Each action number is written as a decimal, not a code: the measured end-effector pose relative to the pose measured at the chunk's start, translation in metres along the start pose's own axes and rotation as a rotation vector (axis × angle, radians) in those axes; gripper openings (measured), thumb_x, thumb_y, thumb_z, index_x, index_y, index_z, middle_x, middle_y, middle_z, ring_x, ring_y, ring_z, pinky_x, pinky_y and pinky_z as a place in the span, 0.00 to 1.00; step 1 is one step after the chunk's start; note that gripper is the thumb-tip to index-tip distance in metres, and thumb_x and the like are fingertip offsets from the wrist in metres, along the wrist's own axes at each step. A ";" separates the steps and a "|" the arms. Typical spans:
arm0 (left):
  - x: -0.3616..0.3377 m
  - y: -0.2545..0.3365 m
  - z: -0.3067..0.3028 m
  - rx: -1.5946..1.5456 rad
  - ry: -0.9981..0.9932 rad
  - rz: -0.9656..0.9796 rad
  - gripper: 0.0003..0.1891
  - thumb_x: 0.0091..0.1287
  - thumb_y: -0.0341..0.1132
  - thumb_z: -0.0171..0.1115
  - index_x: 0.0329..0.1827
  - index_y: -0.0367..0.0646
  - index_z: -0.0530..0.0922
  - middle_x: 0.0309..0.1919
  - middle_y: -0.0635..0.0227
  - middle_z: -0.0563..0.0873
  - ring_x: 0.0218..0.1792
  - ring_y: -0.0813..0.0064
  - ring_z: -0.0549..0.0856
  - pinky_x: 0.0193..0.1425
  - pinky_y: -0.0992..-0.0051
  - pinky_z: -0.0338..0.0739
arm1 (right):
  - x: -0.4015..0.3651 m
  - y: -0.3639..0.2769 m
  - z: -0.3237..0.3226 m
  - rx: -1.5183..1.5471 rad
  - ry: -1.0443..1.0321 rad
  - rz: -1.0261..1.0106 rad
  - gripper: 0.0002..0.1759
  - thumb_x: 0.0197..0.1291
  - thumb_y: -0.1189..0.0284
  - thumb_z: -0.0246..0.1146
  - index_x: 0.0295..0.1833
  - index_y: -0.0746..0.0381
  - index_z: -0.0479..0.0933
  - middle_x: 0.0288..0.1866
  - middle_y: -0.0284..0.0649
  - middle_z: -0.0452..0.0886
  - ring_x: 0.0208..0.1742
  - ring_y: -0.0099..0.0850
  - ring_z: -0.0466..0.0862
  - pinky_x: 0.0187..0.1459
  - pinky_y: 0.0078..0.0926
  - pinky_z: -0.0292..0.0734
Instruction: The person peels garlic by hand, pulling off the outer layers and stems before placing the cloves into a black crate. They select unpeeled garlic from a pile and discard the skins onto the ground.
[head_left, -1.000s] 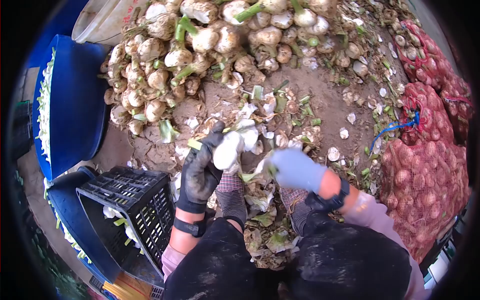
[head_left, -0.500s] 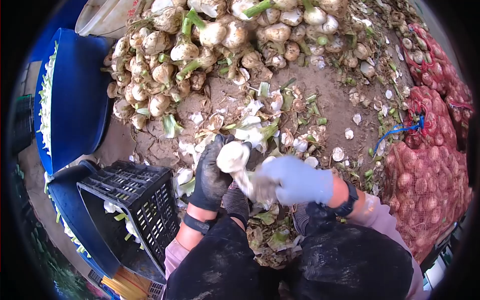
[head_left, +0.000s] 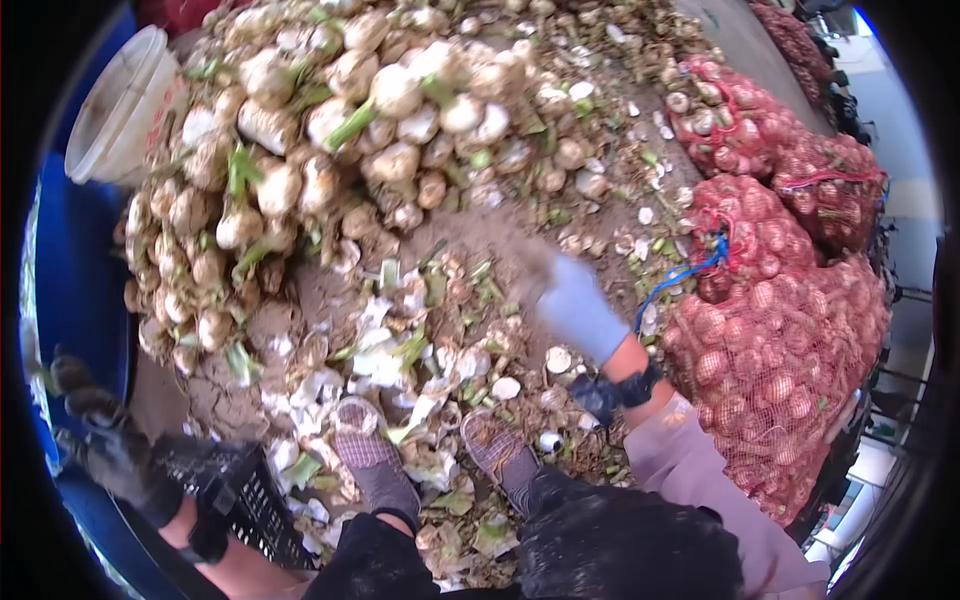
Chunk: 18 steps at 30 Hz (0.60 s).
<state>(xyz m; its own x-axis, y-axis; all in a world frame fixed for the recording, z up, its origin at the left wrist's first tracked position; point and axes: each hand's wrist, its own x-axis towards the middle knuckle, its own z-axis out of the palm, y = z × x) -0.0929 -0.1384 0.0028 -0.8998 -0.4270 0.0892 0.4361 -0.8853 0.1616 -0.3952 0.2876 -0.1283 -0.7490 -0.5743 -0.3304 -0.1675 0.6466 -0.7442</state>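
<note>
My left hand (head_left: 110, 440), in a dark dirty glove, reaches to the far left over the rim of the blue tub (head_left: 85, 290). Its fingers are apart, and I see no bulb in them. Just beside it stands the black plastic crate (head_left: 250, 500). My right hand (head_left: 580, 305), in a pale blue glove with soiled fingertips, is over the ground in front of the heap of garlic bulbs (head_left: 320, 180). Motion smears its fingers, so their grip cannot be made out. Peeled skins and cut stem pieces (head_left: 385, 355) lie near it.
Red mesh sacks full of bulbs (head_left: 775, 380) line the right side, with a blue tie (head_left: 680, 275) on one. A whitish bucket (head_left: 120, 110) stands at the upper left. My shoes (head_left: 365, 440) are among the scraps.
My left hand has swung from the middle to the far left, and the white bulb it held no longer shows. My right hand has moved forward toward the heap. The view has shifted.
</note>
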 end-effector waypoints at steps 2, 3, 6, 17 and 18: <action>0.016 -0.006 0.005 0.219 0.010 0.106 0.26 0.73 0.42 0.49 0.73 0.46 0.61 0.61 0.61 0.74 0.58 0.65 0.77 0.65 0.62 0.69 | 0.041 0.018 -0.056 -0.336 0.412 0.017 0.25 0.60 0.68 0.60 0.62 0.62 0.70 0.46 0.52 0.80 0.47 0.50 0.80 0.53 0.39 0.75; 0.017 -0.023 -0.014 0.509 0.214 0.232 0.25 0.74 0.42 0.48 0.71 0.44 0.63 0.58 0.62 0.77 0.55 0.66 0.79 0.62 0.64 0.72 | 0.056 0.023 -0.078 -0.797 0.641 -0.052 0.23 0.59 0.68 0.61 0.60 0.63 0.71 0.43 0.51 0.81 0.45 0.48 0.81 0.52 0.39 0.76; 0.025 -0.137 -0.033 0.980 0.505 0.085 0.21 0.74 0.45 0.49 0.60 0.38 0.72 0.45 0.65 0.83 0.43 0.69 0.85 0.44 0.73 0.82 | 0.092 0.072 -0.101 -1.014 0.625 0.001 0.21 0.55 0.70 0.61 0.56 0.65 0.74 0.41 0.54 0.81 0.43 0.51 0.82 0.49 0.42 0.77; 0.007 -0.243 -0.065 1.821 -0.316 -0.221 0.43 0.47 0.25 0.77 0.69 0.44 0.65 0.63 0.63 0.74 0.62 0.70 0.74 0.64 0.69 0.71 | -0.015 -0.075 0.027 -0.351 -0.198 -0.401 0.17 0.57 0.66 0.64 0.52 0.52 0.81 0.38 0.37 0.85 0.39 0.36 0.84 0.43 0.39 0.78; 0.001 -0.246 -0.074 1.447 -0.082 -0.383 0.42 0.47 0.24 0.76 0.68 0.42 0.66 0.62 0.63 0.74 0.61 0.71 0.75 0.65 0.70 0.71 | -0.019 -0.084 0.033 -0.070 -0.188 -0.366 0.16 0.59 0.69 0.62 0.53 0.55 0.80 0.38 0.37 0.84 0.39 0.33 0.83 0.43 0.36 0.78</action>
<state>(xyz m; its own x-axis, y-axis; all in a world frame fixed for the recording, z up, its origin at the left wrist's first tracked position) -0.2014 0.0653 -0.1093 -0.9771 -0.1631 -0.1367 -0.1428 0.0261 0.9894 -0.3455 0.2271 -0.0788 -0.5031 -0.8499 -0.1567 -0.4488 0.4119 -0.7931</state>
